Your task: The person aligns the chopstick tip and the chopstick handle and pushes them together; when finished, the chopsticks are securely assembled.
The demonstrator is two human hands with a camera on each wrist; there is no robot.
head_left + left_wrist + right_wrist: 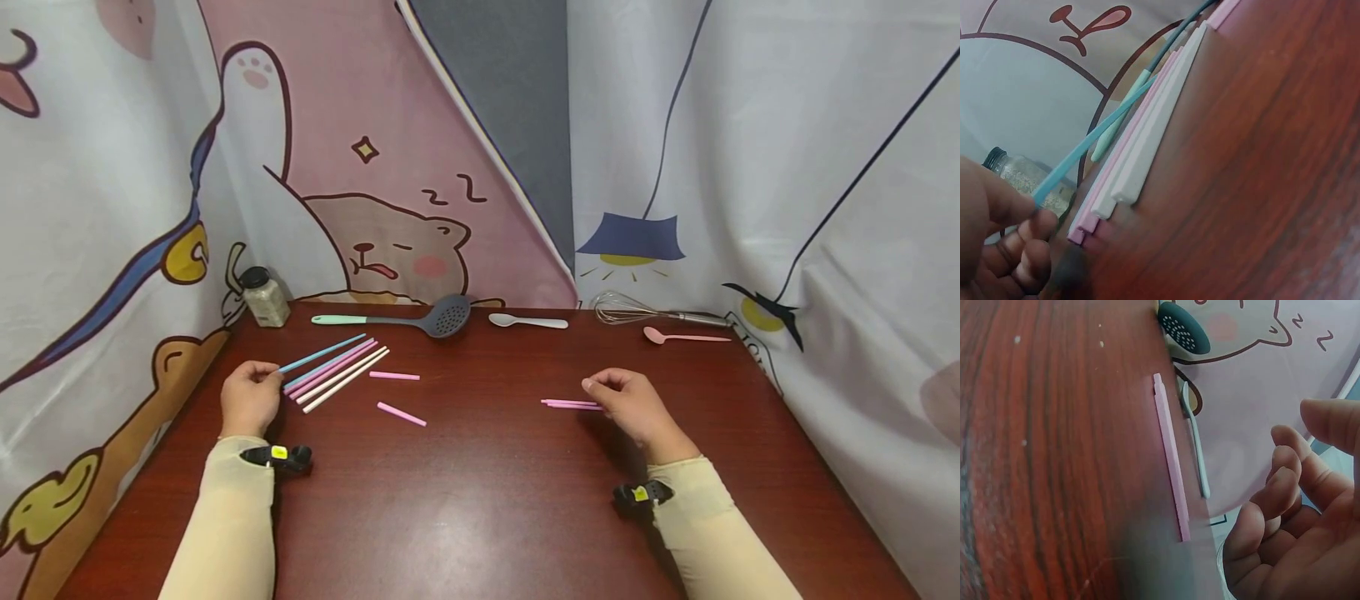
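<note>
In the head view my left hand (251,400) pinches the near end of a blue chopstick (322,353), its far end angled toward the back right. In the left wrist view this chopstick (1085,149) slants up from the fingertips. Beside it, blue, pink and white chopsticks (345,380) lie roughly side by side on the table. My right hand (633,410) hovers with loosely bent fingers, holding nothing, over short pink sticks (564,403) that it partly hides. In the right wrist view, thumb and index finger stand apart, and a pink stick (1171,456) lies beyond the hand.
Two short pink pieces (394,376) lie near the chopsticks. Along the back edge stand or lie a jar (266,298), a slotted skimmer (447,317), a white spoon (528,322), a whisk (637,310) and a pink spoon (682,337). Printed cloth hangs around the table (450,508).
</note>
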